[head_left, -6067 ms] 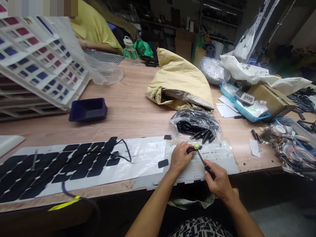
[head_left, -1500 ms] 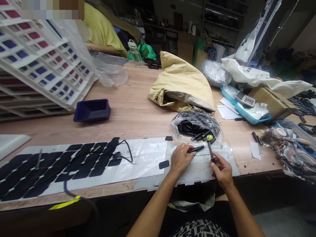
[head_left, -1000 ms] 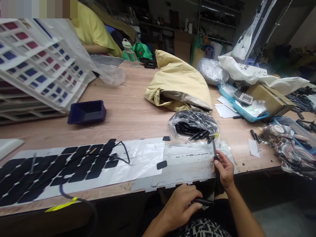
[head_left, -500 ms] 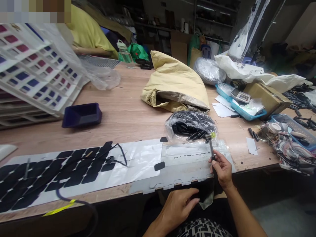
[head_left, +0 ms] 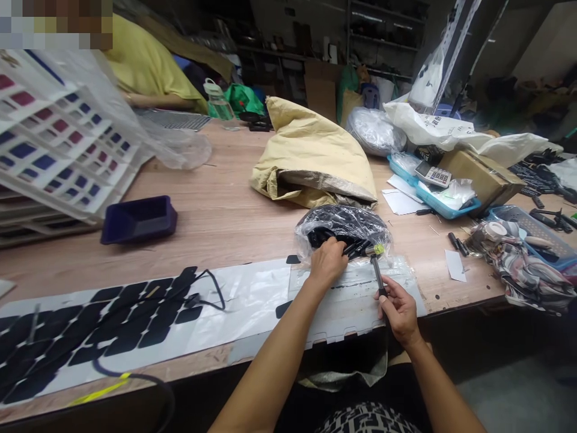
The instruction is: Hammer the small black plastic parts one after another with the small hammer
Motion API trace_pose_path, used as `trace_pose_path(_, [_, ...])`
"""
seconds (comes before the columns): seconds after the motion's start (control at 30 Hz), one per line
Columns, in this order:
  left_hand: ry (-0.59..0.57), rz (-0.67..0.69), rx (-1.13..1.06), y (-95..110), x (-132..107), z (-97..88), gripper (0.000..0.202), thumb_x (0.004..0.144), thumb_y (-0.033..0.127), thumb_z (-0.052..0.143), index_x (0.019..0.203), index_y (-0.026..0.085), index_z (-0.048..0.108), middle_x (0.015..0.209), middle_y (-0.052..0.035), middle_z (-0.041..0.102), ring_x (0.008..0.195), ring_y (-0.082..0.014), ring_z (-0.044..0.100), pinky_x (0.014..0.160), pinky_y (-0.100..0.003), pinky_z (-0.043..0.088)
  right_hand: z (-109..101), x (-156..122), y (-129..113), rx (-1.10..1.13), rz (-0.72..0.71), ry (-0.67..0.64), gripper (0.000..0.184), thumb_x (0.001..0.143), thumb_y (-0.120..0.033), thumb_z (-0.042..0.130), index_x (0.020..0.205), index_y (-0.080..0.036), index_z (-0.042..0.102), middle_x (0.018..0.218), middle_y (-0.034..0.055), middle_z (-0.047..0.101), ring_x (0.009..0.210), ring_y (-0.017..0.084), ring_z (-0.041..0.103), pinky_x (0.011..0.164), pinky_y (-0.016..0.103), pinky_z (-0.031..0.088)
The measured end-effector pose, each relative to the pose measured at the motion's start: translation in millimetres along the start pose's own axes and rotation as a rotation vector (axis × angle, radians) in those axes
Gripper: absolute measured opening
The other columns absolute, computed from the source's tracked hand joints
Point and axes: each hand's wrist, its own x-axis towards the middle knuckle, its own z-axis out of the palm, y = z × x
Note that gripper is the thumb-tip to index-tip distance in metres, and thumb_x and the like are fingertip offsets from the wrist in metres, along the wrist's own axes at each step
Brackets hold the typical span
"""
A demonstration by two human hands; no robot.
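Left hand [head_left: 330, 260] now up from below worktop [head_left: 216, 210] edge to mouth of clear, crinkled plastic bag [head_left: 356, 218]. Fingers among black tubular pieces [head_left: 358, 248]; whether gripping one, cannot tell. Right hand [head_left: 399, 307] closed around black handle of small metal-shafted hammer [head_left: 377, 272], yellow-green head near bag, contact unclear. Flat grey sheet [head_left: 360, 300] below hammer; pale-yellow creased sack [head_left: 315, 150] behind bag. Step in hand seems picking out piece; next move calls for pinching single piece, hammer held clear.
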Motion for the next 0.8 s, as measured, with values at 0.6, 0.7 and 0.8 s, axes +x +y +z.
trace_pose_path(0.6, [0.164, 0.130, -0.524, -27.7, -70.3, -2.6, 0.023, 0.077, 0.017, 0.061, 0.097, 0.023, 0.070, 0.093, -0.0014, 0.068, 0.087, -0.0186, 0.061, 0.074, -0.029, 0.048, 0.2, -0.5, -2.9, -0.040, -0.015, -0.016, 0.040, 0.087, -0.025, 0.060, 0.127, -0.019, 0.061, 0.085, 0.0020, 0.064, 0.049, 0.008, 0.054, 0.045, 0.022, 0.047])
trace_pose_path(0.7, [0.107, 0.120, -0.503, -36.2, -79.9, 9.0, 0.024, 0.074, 0.014, 0.059, 0.094, 0.022, 0.070, 0.090, -0.0018, 0.069, 0.091, -0.0209, 0.060, 0.084, -0.034, 0.048, 0.4, -0.3, -1.8, -0.057, -0.020, -0.027, 0.040, 0.087, -0.025, 0.060, 0.127, -0.019, 0.061, 0.085, 0.0023, 0.064, 0.049, 0.008, 0.054, 0.045, 0.022, 0.047])
trace_pose_path(0.8, [0.112, 0.128, -0.474, -38.6, -80.7, 16.5, 0.031, 0.069, 0.010, 0.057, 0.095, 0.022, 0.070, 0.092, -0.0018, 0.068, 0.096, -0.0221, 0.059, 0.090, -0.036, 0.047, 0.0, 0.2, 0.0, -0.076, -0.028, -0.052, 0.042, 0.088, -0.024, 0.060, 0.129, -0.019, 0.060, 0.086, 0.0027, 0.064, 0.049, 0.008, 0.054, 0.045, 0.021, 0.047])
